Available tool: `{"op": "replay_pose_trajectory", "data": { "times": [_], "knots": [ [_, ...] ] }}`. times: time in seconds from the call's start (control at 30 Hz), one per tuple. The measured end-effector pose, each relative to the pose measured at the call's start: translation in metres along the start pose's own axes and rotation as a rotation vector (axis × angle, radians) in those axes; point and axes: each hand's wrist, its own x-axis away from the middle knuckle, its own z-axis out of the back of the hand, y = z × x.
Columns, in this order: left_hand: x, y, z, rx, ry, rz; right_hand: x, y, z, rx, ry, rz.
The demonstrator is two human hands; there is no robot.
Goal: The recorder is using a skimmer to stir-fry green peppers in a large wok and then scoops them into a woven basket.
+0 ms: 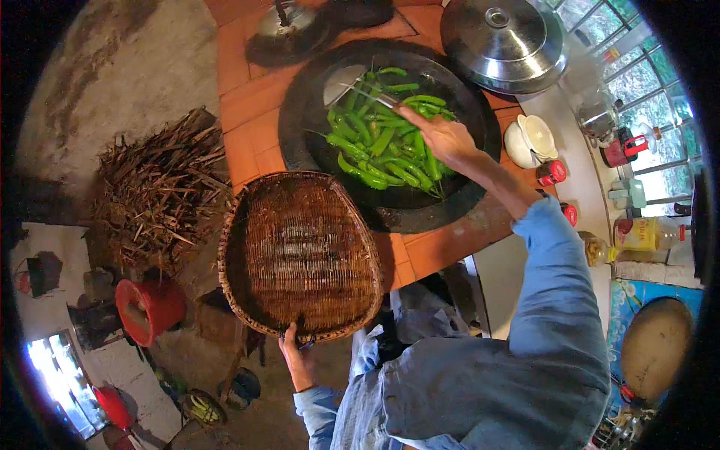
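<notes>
Long green peppers (pixel 388 143) lie heaped in a large dark wok (pixel 320 163) set into the orange-tiled stove. My right hand (pixel 450 140) reaches over the wok, closed on the handle of a metal spatula (pixel 379 98); the spatula's blade rests at the far left side of the peppers. A woven wicker basket (pixel 304 253), with only brown stains on its weave, is tilted beside the near left rim of the wok. My left hand (pixel 295 357) grips its lower edge, with the thumb over the rim.
A steel lid (pixel 506 45) covers a pot at the back right. Two white bowls (pixel 531 140) and red-lidded jars (pixel 551 172) stand right of the wok, near an oil bottle (pixel 647 233). Another lid (pixel 289 28) lies behind. Firewood (pixel 169 185) and a red bucket (pixel 149 309) are at the left.
</notes>
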Motion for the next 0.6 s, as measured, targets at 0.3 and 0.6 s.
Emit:
{"op": "replay_pose_trajectory", "data": {
  "times": [0.3,0.6],
  "knots": [
    [-0.005,-0.007,0.003,-0.227,-0.036,-0.151,0.038,0.025,-0.029,0.174,0.092,0.221],
    [0.003,0.019,-0.011,-0.051,-0.1,-0.021,0.097,0.028,0.025,0.451,-0.266,-0.199]
  ]
}}
